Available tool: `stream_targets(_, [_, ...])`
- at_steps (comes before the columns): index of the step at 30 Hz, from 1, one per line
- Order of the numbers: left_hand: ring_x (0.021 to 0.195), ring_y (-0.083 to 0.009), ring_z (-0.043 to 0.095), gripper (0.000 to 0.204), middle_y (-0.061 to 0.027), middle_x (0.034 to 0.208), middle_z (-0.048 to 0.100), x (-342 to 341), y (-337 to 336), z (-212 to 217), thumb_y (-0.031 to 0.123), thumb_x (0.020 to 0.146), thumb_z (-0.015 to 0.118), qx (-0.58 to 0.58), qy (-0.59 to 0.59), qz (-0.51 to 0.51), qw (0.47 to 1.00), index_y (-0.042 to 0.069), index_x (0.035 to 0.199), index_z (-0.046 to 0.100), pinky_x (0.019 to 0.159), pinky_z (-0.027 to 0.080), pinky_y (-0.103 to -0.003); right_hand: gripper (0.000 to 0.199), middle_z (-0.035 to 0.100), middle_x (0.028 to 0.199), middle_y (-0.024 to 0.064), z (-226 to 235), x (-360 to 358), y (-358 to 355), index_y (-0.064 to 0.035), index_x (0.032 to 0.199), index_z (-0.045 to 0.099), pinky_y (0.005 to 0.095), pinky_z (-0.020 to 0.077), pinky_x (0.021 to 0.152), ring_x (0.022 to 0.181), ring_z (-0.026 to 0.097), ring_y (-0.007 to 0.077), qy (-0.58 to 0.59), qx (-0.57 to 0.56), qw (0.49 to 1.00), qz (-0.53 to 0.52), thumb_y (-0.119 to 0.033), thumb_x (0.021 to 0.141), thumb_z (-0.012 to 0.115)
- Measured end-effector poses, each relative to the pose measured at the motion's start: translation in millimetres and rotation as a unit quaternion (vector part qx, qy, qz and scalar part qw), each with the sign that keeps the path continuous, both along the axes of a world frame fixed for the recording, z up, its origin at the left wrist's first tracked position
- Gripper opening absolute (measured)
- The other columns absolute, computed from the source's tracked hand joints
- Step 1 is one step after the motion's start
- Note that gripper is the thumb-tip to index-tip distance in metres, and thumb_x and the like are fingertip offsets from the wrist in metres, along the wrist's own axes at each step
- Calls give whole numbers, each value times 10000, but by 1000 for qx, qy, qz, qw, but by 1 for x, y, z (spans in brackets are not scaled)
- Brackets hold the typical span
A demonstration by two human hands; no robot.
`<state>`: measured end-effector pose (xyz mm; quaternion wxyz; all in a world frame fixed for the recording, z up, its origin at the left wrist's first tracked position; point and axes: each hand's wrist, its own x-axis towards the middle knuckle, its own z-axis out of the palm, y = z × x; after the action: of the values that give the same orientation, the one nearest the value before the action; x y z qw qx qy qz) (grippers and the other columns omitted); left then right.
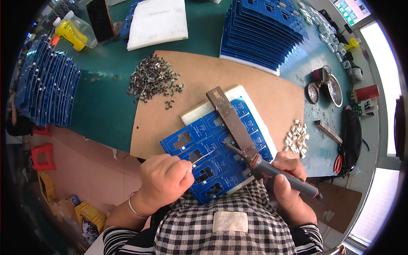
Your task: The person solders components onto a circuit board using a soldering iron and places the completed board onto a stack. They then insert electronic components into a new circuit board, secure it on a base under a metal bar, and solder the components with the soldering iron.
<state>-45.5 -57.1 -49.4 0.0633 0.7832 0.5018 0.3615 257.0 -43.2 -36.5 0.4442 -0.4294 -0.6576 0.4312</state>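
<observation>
A blue circuit board panel [196, 135] with cut-out openings lies tilted on a white foam block [262, 127]. Across it rests a dark brown bar [233, 121]. My right hand [291, 178] is closed round the grey handle of a soldering iron [278, 175], its tip pointing left over the board. My left hand [166, 176] makes a fist at the board's left edge. From its fingers a thin length of solder wire [205, 156] sticks out over the board, toward the iron's tip. The fist hides the rest of the wire.
A brown sheet [146, 131] lies under the work. On it are a heap of small dark components [154, 78] and a pile of white connectors [296, 138]. Blue boards stand stacked at the back [259, 38] and left [51, 85]. Metal dishes [334, 90] and orange-handled scissors [338, 163] lie right.
</observation>
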Motion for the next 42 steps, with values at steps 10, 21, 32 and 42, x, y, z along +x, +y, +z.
stream_targets(10, [483, -192, 490, 193, -17, 586, 455, 6, 2, -2, -19, 660, 683, -11, 17, -9, 1000, 99, 740, 553, 440, 386, -313, 239, 621, 732, 58, -4, 0, -2, -6, 995, 644, 336, 404, 722, 701, 502, 163, -4, 9, 999, 31, -196, 867, 709])
stream_targets(21, [479, -191, 480, 199, -20, 582, 446, 7, 6, -4, -14, 671, 687, -9, 26, -7, 1000, 94, 735, 532, 435, 374, -316, 230, 630, 741, 67, -5, -3, 5, -1, 1001, 643, 343, 408, 744, 671, 500, 166, -14, 16, 999, 43, -182, 869, 695])
stream_targets(32, [486, -192, 484, 210, -23, 587, 440, 8, 10, -5, -7, 682, 692, -19, 30, 3, 999, 98, 742, 520, 436, 373, -320, 232, 668, 785, 80, -5, -5, 14, -6, 1001, 637, 355, 421, 770, 663, 528, 173, -13, 23, 998, 57, -185, 867, 700])
stream_targets(42, [492, -189, 483, 215, -19, 592, 444, 9, 12, -4, -9, 674, 697, -16, 37, 10, 999, 104, 746, 528, 437, 373, -320, 250, 672, 784, 78, -6, -4, 17, -9, 989, 637, 363, 426, 775, 646, 540, 176, -28, 48, 997, 60, -212, 863, 710])
